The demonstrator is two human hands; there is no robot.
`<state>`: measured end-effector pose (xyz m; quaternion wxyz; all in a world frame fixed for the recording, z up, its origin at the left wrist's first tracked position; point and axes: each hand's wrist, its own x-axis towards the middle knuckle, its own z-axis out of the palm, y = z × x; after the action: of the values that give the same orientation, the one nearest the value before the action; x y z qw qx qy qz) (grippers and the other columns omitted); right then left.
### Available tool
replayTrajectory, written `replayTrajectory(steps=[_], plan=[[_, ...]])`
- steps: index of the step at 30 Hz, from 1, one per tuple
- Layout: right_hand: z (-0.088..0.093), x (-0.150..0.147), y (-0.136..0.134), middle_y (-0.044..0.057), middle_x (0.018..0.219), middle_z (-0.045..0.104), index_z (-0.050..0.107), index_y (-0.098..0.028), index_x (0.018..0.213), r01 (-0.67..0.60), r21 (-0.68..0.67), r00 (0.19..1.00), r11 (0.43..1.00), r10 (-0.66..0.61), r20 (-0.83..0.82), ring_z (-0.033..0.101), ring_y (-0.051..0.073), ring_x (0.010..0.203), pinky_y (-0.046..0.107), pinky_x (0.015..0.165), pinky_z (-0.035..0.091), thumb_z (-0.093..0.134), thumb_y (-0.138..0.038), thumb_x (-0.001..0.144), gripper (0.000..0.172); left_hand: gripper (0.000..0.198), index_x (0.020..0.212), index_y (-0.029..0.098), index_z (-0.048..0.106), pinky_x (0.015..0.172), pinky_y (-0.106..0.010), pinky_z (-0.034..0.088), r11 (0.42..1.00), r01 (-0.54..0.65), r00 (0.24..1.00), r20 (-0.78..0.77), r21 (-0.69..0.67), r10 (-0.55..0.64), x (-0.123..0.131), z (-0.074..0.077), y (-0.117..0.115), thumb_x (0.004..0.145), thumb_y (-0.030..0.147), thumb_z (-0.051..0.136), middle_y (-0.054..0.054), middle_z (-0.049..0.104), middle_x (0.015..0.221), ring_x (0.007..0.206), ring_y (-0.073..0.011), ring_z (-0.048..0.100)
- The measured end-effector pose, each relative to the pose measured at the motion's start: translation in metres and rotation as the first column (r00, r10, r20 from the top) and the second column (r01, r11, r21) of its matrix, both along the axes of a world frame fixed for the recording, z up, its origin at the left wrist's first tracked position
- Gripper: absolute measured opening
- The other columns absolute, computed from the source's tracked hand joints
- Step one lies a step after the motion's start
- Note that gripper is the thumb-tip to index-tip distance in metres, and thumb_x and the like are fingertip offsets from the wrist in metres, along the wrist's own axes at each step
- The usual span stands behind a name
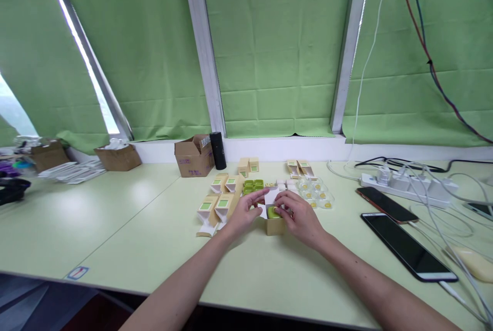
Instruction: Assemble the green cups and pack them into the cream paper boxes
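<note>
Both hands at the box, green case sitting in its mouth

The small tan box (275, 227) stands open on the tabletop (239, 279), white flaps raised, with the green case (272, 212) inside it, its top showing at the opening. The right hand (295, 213) comes in at the box's right side, its grip partly closed, fingers bent and fingertips on the case — whether they pinch it or only press, I cannot tell. The left hand (248, 209) is at the box's left, its grip loosely open and empty, fingers stretched toward the raised flaps; whether they touch is unclear.

Left of the box lie four tan packs (208, 206) with green labels. Just behind it are green cups (248, 186) and white pieces (281, 186); to its right and behind sits a clear tray (308, 195) with yellow spots. More packs stand farther behind the box, some to its left, two to its right.

Well to the box's right — two phones (408, 245) and a power strip (404, 192). Far behind and left of it stand a brown carton (194, 159) and a black cylinder (218, 151).
</note>
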<state>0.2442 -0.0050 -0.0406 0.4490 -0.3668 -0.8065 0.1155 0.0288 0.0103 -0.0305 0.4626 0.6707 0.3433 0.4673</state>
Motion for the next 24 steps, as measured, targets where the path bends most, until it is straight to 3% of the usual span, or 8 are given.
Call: replayTrajectory(steps=[8,24], plan=[[0.0007,-0.005,0.0012,0.006,0.101,0.067,0.074,-0.023,0.082,0.022,-0.131,0.995,0.991,-0.034,-0.089,0.065,0.022,0.087,0.035,0.072,0.052,0.064,-0.014,0.09,0.016,0.069,0.139,0.019,0.07,0.097,-0.039,0.053,1.0,-0.013,1.0,-0.018,0.007,0.013,0.0004,-0.0001,0.0004,0.071,0.009,0.062,-0.013,0.066,0.146,0.12,-0.0287,0.065],[0.0006,-0.0068,0.0039,0.005,0.094,0.067,0.078,-0.024,0.078,0.037,-0.182,0.993,0.983,-0.056,-0.101,0.064,0.02,0.08,0.034,0.068,0.051,0.065,-0.013,0.085,0.018,0.067,0.138,0.019,0.07,0.101,-0.04,0.052,1.0,-0.005,1.0,-0.009,0.018,0.005,0.0027,0.006,-0.0047,0.072,0.01,0.062,-0.012,0.069,0.143,0.12,-0.0291,0.066]])
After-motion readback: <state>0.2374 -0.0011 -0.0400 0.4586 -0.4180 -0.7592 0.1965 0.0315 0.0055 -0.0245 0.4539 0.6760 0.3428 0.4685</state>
